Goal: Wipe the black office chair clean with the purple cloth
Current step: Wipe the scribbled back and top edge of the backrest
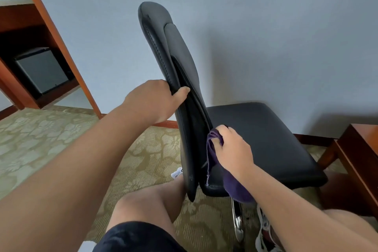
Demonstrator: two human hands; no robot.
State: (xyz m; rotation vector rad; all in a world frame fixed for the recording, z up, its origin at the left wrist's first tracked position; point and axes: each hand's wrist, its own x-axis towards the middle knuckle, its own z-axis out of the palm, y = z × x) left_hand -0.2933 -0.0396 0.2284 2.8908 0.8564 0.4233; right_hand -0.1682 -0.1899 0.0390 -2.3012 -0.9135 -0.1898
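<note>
The black office chair (pixel 263 135) stands side-on in front of me, its tall backrest rising at centre and its seat stretching to the right. My left hand (pixel 155 102) grips the edge of the backrest about halfway up, thumb on the near side. My right hand (pixel 233 149) holds the purple cloth (pixel 212 149) bunched against the crease where backrest meets seat. The rest of the cloth hangs under my wrist over the seat's near edge.
A wooden shelf unit (pixel 51 32) with a small dark fridge (pixel 41 69) stands at the left. A wooden table (pixel 360 159) is at the right edge, close to the seat. A plain wall is behind; patterned carpet (pixel 51 139) lies below. My bare knees are near the chair's chrome base (pixel 238 223).
</note>
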